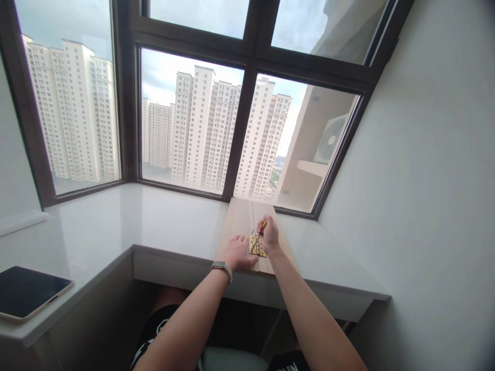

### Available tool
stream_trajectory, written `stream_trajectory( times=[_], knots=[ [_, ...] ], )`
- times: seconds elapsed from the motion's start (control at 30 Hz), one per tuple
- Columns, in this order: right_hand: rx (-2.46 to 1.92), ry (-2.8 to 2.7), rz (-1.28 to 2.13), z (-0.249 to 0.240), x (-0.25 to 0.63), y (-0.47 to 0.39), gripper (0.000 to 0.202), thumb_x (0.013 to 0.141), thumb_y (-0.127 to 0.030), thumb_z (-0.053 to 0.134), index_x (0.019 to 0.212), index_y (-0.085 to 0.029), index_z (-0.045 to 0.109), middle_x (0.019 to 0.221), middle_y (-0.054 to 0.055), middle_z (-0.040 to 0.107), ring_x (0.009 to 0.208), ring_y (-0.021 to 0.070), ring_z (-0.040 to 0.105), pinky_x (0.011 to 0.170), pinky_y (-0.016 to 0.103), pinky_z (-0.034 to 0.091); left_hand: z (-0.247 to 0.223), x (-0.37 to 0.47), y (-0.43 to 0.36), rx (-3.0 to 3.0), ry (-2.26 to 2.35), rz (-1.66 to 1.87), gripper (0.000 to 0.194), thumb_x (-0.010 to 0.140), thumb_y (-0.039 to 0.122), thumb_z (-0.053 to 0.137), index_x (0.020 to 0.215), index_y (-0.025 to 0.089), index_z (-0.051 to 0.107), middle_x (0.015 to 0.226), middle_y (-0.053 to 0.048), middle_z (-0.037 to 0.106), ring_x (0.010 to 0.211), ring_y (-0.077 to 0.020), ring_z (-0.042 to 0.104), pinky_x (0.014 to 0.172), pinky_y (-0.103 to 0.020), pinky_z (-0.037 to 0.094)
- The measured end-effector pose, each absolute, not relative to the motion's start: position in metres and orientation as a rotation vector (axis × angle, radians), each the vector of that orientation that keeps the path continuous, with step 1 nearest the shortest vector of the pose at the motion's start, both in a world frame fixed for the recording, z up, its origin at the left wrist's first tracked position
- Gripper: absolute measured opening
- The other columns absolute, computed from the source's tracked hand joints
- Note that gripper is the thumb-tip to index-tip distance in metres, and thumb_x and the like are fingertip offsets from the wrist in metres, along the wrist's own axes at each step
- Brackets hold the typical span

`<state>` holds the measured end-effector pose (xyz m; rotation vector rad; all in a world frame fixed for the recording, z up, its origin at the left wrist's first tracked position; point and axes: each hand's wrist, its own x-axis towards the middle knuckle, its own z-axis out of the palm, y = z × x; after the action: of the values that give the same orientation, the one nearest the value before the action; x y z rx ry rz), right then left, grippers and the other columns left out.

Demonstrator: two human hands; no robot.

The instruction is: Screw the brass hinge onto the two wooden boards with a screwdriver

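Two pale wooden boards [240, 216] lie side by side on the white counter, with a dark seam between them. A brass-coloured metal hinge [263, 252] sits across that seam near the front. My right hand [271, 236] is closed around a screwdriver [264, 225] with a yellow and black handle. Its shaft slants down to the left over the hinge; whether the tip sits in a screw is too small to tell. My left hand [235, 252] lies flat on the left board, fingers stretched out, with the thumb close to the hinge's lower edge.
The white counter [174, 226] runs below dark-framed windows [185, 193] and turns toward me at the left. A tablet [33, 291] with a dark screen lies on that left part. A white wall [425, 180] rises at the right. The counter's front edge is close to my forearms.
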<state>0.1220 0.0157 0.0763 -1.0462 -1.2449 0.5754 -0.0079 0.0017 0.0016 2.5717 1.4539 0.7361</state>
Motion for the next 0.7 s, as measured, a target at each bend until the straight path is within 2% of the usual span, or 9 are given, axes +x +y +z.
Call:
stream_trajectory(
  times=[0.1,0.17,0.27,0.47,0.57,0.7],
  knots=[
    [-1.207,-1.378,0.222,0.082,0.129,0.010,0.047,0.096,-0.061,0.040,0.068,-0.024,0.045,0.062,-0.002,0.052,0.060,0.0153,0.049,0.061,0.027,0.041,0.002,-0.008,0.001,2.568,1.460,0.730,0.067,0.081,0.065,0.052,0.131,0.021,0.057,0.138,-0.014,0.057,0.135,-0.0359,0.045,0.115,-0.046,0.031],
    [-1.324,-1.537,-0.044,0.090,0.134,0.005,0.047,0.098,-0.060,0.041,0.072,-0.023,0.051,0.069,0.001,0.057,0.070,0.0173,0.054,0.069,0.028,0.041,0.002,-0.008,0.001,2.566,1.453,0.733,0.070,0.081,0.066,0.052,0.133,0.020,0.056,0.140,-0.015,0.056,0.135,-0.0360,0.044,0.115,-0.046,0.031],
    [-1.542,-1.817,-0.249,0.106,0.138,-0.004,0.042,0.100,-0.056,0.046,0.076,-0.022,0.057,0.074,0.004,0.063,0.073,0.0186,0.059,0.068,0.028,0.038,0.002,-0.008,0.002,2.557,1.447,0.738,0.069,0.081,0.065,0.052,0.133,0.020,0.056,0.139,-0.015,0.057,0.134,-0.0360,0.045,0.115,-0.046,0.031],
    [-1.945,-2.068,-0.386,0.133,0.141,-0.009,0.031,0.102,-0.045,0.050,0.095,-0.019,0.065,0.093,0.014,0.073,0.087,0.0235,0.067,0.075,0.030,0.040,0.004,-0.008,0.000,2.535,1.450,0.715,0.069,0.081,0.066,0.052,0.134,0.021,0.056,0.142,-0.015,0.055,0.138,-0.0371,0.042,0.117,-0.048,0.028],
    [-1.933,-2.189,-0.354,0.139,0.143,-0.008,0.025,0.102,-0.040,0.053,0.100,-0.019,0.064,0.098,0.014,0.073,0.092,0.0235,0.067,0.078,0.030,0.041,0.005,-0.008,-0.001,2.533,1.451,0.699,0.070,0.081,0.066,0.052,0.136,0.022,0.054,0.144,-0.014,0.055,0.138,-0.0367,0.041,0.117,-0.048,0.028],
    [-1.797,-2.340,-0.336,0.146,0.146,-0.009,0.011,0.099,-0.029,0.058,0.096,-0.020,0.064,0.101,0.011,0.072,0.091,0.0209,0.066,0.077,0.028,0.040,0.006,-0.008,-0.002,2.535,1.448,0.691,0.073,0.082,0.066,0.051,0.139,0.021,0.052,0.145,-0.015,0.054,0.139,-0.0360,0.041,0.116,-0.047,0.029]
  ],
)
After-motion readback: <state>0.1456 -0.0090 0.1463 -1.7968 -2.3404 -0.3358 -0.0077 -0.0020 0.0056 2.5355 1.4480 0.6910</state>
